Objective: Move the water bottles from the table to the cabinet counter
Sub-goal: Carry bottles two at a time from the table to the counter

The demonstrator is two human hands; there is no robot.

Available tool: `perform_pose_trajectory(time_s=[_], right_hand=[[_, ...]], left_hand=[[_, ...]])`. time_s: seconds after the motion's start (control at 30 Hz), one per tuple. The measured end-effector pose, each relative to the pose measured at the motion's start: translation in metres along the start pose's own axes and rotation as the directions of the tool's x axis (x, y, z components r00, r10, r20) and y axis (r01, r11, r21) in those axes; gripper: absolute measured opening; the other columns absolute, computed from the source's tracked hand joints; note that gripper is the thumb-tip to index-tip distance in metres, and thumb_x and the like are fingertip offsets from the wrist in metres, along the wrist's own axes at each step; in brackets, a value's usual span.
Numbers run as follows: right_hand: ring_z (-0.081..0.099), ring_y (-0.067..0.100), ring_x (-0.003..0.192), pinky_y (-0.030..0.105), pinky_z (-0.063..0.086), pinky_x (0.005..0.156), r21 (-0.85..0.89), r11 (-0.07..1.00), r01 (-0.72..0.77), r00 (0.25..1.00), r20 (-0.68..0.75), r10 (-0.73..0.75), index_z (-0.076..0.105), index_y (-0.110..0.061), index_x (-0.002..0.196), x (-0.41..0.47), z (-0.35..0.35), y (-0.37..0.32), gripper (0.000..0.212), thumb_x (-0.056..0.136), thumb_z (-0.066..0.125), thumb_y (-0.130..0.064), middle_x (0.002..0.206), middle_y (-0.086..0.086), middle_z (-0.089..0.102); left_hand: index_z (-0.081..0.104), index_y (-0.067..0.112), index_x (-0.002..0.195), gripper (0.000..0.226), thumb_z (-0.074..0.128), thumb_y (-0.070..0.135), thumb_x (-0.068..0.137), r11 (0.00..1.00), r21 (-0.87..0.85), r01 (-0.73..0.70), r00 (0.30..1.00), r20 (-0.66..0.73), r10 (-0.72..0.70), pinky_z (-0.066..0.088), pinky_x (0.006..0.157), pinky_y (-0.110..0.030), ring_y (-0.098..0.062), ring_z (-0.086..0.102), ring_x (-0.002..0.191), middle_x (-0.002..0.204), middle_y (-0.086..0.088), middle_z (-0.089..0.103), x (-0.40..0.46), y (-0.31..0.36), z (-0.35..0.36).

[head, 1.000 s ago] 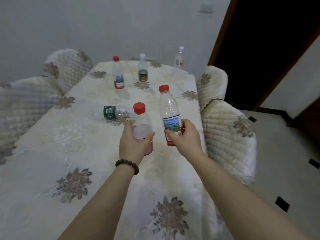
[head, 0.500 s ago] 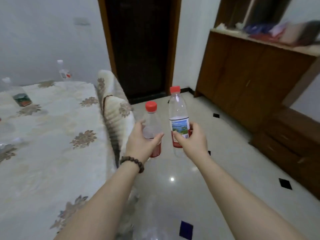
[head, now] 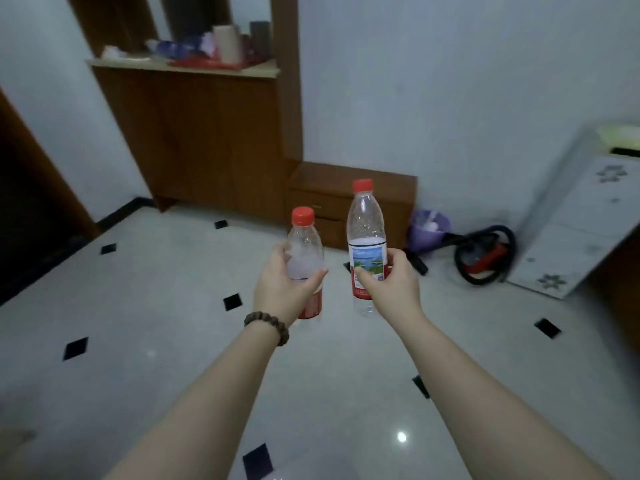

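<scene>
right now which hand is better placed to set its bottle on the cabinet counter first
Probably the left hand: its shorter bottle is on the side nearer the cabinet counter, up to the left. The right hand grips the taller bottle farther away.

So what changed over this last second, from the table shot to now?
The person turned away from the table, which has left the view, and now faces the cabinet counter across the tiled floor. Both bottles left the table and are carried upright. Unchanged: the left hand grips the shorter bottle, the right hand grips the taller bottle, and neither has been set down.
</scene>
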State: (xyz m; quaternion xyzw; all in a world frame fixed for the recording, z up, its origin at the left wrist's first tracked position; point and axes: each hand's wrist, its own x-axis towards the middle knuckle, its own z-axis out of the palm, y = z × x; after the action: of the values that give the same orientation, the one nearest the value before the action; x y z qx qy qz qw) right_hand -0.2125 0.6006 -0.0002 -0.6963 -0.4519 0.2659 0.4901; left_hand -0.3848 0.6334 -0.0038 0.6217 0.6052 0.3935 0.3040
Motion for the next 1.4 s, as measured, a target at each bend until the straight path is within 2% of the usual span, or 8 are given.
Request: perform_pose_trajectory(time_s=[0.17, 0.37, 0.5, 0.6, 0.7, 0.8, 0.97, 1.4], right_hand=[[0.062, 0.018, 0.09, 0.026, 0.044, 0.074, 0.006, 0.992, -0.124, 0.961, -0.25, 0.121, 0.051, -0.025, 0.1, 0.008, -0.107, 0.056, 0.038, 0.072, 0.076, -0.026, 0.105, 0.003, 0.064], [0.062, 0.02, 0.096, 0.033, 0.05, 0.08, 0.013, 0.968, -0.251, 0.852, -0.471, 0.227, 0.051, -0.023, 0.103, 0.002, -0.204, 0.109, 0.041, 0.072, 0.076, -0.029, 0.109, 0.005, 0.062], [0.06, 0.017, 0.095, 0.017, 0.044, 0.06, 0.047, 0.951, -0.307, 0.77, -0.574, 0.277, 0.048, -0.026, 0.106, 0.006, -0.255, 0.135, 0.04, 0.076, 0.075, -0.027, 0.111, 0.002, 0.059], [0.06, 0.017, 0.097, 0.023, 0.047, 0.072, 0.045, 0.938, -0.344, 0.71, -0.641, 0.291, 0.049, -0.024, 0.11, 0.026, -0.29, 0.157, 0.044, 0.076, 0.075, -0.028, 0.113, 0.002, 0.059], [0.06, 0.018, 0.101, 0.031, 0.05, 0.082, 0.057, 0.925, -0.375, 0.654, -0.691, 0.307, 0.049, -0.022, 0.115, 0.062, -0.323, 0.175, 0.047, 0.076, 0.076, -0.028, 0.114, 0.003, 0.059], [0.061, 0.018, 0.099, 0.03, 0.049, 0.08, 0.065, 0.926, -0.372, 0.615, -0.73, 0.298, 0.049, -0.019, 0.115, 0.108, -0.359, 0.184, 0.047, 0.077, 0.076, -0.026, 0.114, 0.004, 0.059], [0.059, 0.018, 0.104, 0.026, 0.046, 0.079, 0.051, 0.92, -0.389, 0.556, -0.783, 0.279, 0.048, -0.017, 0.123, 0.181, -0.423, 0.199, 0.052, 0.079, 0.074, -0.029, 0.119, 0.003, 0.057], [0.056, 0.014, 0.101, 0.023, 0.044, 0.077, 0.085, 0.9, -0.428, 0.432, -0.855, 0.286, 0.048, -0.015, 0.122, 0.272, -0.576, 0.283, 0.052, 0.079, 0.074, -0.028, 0.121, 0.004, 0.055]], left_hand=[[0.04, 0.028, 0.13, 0.074, 0.076, 0.051, 0.07, 0.994, -0.045, -0.103, 0.967, 0.231, 0.111, 0.05, 0.094, -0.04, -0.02, 0.054, 0.117, 0.13, 0.003, 0.056, -0.007, 0.057, 0.108], [0.042, 0.025, 0.129, 0.072, 0.077, 0.049, 0.071, 0.97, -0.126, -0.21, 0.862, 0.445, 0.245, 0.052, 0.091, -0.038, -0.019, 0.057, 0.11, 0.124, 0.003, 0.058, -0.025, 0.116, 0.213], [0.042, 0.024, 0.13, 0.074, 0.077, 0.051, 0.07, 0.954, -0.151, -0.259, 0.781, 0.549, 0.299, 0.05, 0.093, -0.038, -0.02, 0.056, 0.114, 0.127, 0.002, 0.057, -0.03, 0.15, 0.282], [0.044, 0.024, 0.126, 0.068, 0.078, 0.046, 0.072, 0.929, -0.196, -0.313, 0.716, 0.594, 0.366, 0.048, 0.084, -0.029, -0.013, 0.055, 0.102, 0.115, 0.006, 0.057, -0.027, 0.179, 0.332], [0.045, 0.027, 0.121, 0.063, 0.078, 0.045, 0.071, 0.914, -0.263, -0.311, 0.648, 0.644, 0.406, 0.052, 0.085, -0.033, -0.014, 0.058, 0.102, 0.112, 0.01, 0.058, -0.009, 0.209, 0.386], [0.043, 0.024, 0.128, 0.075, 0.075, 0.053, 0.067, 0.9, -0.284, -0.331, 0.611, 0.662, 0.434, 0.052, 0.09, -0.043, -0.018, 0.057, 0.111, 0.124, 0.003, 0.058, 0.018, 0.243, 0.44], [0.041, 0.025, 0.129, 0.072, 0.077, 0.047, 0.071, 0.889, -0.325, -0.323, 0.555, 0.696, 0.456, 0.052, 0.085, -0.035, -0.016, 0.056, 0.103, 0.122, 0.003, 0.056, 0.056, 0.299, 0.523], [0.04, 0.024, 0.131, 0.075, 0.077, 0.048, 0.071, 0.847, -0.383, -0.368, 0.425, 0.741, 0.519, 0.053, 0.089, -0.046, -0.024, 0.055, 0.115, 0.13, -0.001, 0.053, 0.067, 0.412, 0.726]])
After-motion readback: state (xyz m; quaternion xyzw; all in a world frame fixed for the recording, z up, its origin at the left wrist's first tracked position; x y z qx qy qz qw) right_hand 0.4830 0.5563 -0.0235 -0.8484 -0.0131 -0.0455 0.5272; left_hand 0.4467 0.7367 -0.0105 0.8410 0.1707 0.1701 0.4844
